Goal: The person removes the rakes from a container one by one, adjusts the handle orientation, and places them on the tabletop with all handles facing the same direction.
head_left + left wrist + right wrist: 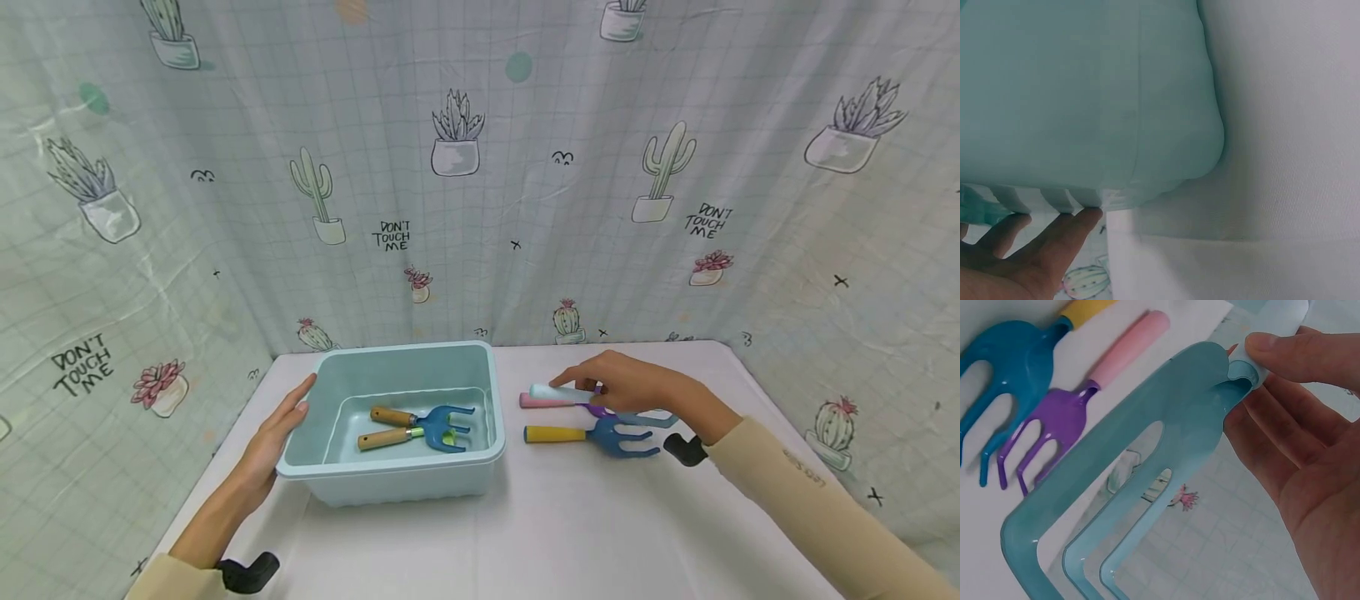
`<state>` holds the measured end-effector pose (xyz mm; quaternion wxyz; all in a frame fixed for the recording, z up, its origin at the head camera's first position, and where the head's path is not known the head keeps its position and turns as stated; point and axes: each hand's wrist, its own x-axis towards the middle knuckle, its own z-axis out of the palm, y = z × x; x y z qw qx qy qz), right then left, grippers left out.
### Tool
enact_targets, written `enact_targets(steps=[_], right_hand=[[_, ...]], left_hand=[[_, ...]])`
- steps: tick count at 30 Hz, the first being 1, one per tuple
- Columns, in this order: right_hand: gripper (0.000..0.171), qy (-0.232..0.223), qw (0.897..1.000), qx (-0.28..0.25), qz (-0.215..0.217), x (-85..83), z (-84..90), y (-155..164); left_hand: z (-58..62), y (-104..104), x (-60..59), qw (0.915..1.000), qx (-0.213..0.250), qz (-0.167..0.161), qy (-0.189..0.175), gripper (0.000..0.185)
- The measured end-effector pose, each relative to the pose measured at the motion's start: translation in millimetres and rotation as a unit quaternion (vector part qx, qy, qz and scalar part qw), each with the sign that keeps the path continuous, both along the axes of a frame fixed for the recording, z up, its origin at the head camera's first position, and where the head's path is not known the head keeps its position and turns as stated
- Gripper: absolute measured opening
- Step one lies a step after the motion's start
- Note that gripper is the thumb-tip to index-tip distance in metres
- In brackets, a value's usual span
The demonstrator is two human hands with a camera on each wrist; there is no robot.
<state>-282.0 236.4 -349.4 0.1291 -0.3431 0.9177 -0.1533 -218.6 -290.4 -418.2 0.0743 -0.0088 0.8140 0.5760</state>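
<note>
White cloth covers the table (570, 533), and a cactus-print curtain (525, 167) is hung close behind and to both sides.

A pale teal plastic tub (405, 487) is set left of centre. Two rakes with wooden handles (392, 416) and blue heads are laid inside it, side by side, handles pointing left.

The left hand (273, 437) is laid flat against the tub's left wall, fingers straight and relaxed; nothing is gripped. In the left wrist view the fingertips (1085, 219) are seen touching the underside of the tub's rim.

The right hand (637, 387) is held just right of the tub. A light blue hand rake (1147, 469) is pinched at its pale handle, thumb on top, fingers curled beneath. The rake is glossy plastic, with three long curved tines in teal blue. It is lifted clear of the cloth.

Two more rakes are left lying on the table under and near the hand: a purple rake with pink handle (1079, 394) and a blue rake with yellow handle (592, 435), handles pointing left, close together.
</note>
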Motion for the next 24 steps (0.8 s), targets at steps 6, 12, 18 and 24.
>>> enact_targets(steps=[6, 12, 18, 24], right_hand=[[0.057, 0.000, 1.000, -0.007, 0.012, 5.9, -16.8, 4.0], [0.058, -0.014, 1.000, -0.005, 0.008, 14.1, -33.9, 4.1], [0.059, -0.014, 1.000, -0.011, 0.018, 22.8, -51.9, 0.7], [0.062, -0.008, 0.999, -0.015, 0.043, 26.4, -73.8, -2.0]], left_hand=[[-0.6, -0.4, -0.1, 1.0000, -0.002, 0.002, 0.003, 0.065], [-0.1, -1.0, -0.2, 1.0000, 0.002, -0.002, 0.004, 0.064], [0.6, -0.7, 0.0, 1.0000, 0.003, -0.002, 0.006, 0.065], [0.2, -0.4, 0.5, 1.0000, 0.002, -0.002, 0.008, 0.066]])
